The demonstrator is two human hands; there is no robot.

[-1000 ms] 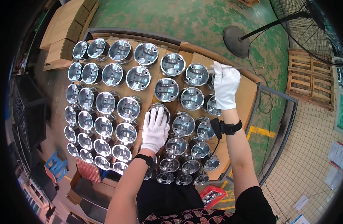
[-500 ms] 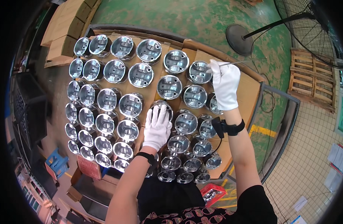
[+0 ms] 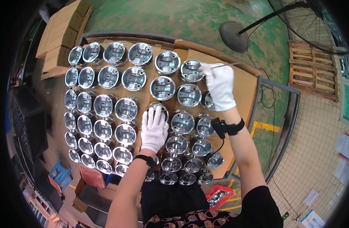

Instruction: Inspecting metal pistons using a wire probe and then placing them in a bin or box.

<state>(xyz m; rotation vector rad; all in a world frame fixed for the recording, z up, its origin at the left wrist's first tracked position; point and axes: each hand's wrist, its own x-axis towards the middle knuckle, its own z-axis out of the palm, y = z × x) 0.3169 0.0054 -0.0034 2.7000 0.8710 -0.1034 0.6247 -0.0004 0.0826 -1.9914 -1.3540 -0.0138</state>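
Observation:
Rows of shiny metal pistons (image 3: pixel 134 78) stand on cardboard (image 3: pixel 241 89), most with their hollow sides showing. My left hand (image 3: pixel 154 131), in a white glove, lies over one piston (image 3: pixel 164 108) near the middle, its fingers bent over the rim and into the hollow. Much of that piston is hidden by the glove. My right hand (image 3: pixel 221 87), also gloved, is closed around a thin metal rod (image 3: pixel 222 66) at the upper right. Its fingertips are by the right edge of a far-row piston (image 3: pixel 191 70); whether they touch it I cannot tell.
A dark metal frame (image 3: pixel 283 129) borders the cardboard on the right. Past it stand a fan base (image 3: pixel 234 36) and a wooden pallet (image 3: pixel 312 68). Cardboard boxes (image 3: pixel 62 40) are stacked at the far left. A red bin (image 3: pixel 219 195) holds small metal parts near my body. A blue stool (image 3: pixel 60 174) stands left.
The whole view has shifted, so the pistons sit slightly farther left. Both hands keep nearly the same places over the pistons. The rod shows shorter beyond my right hand.

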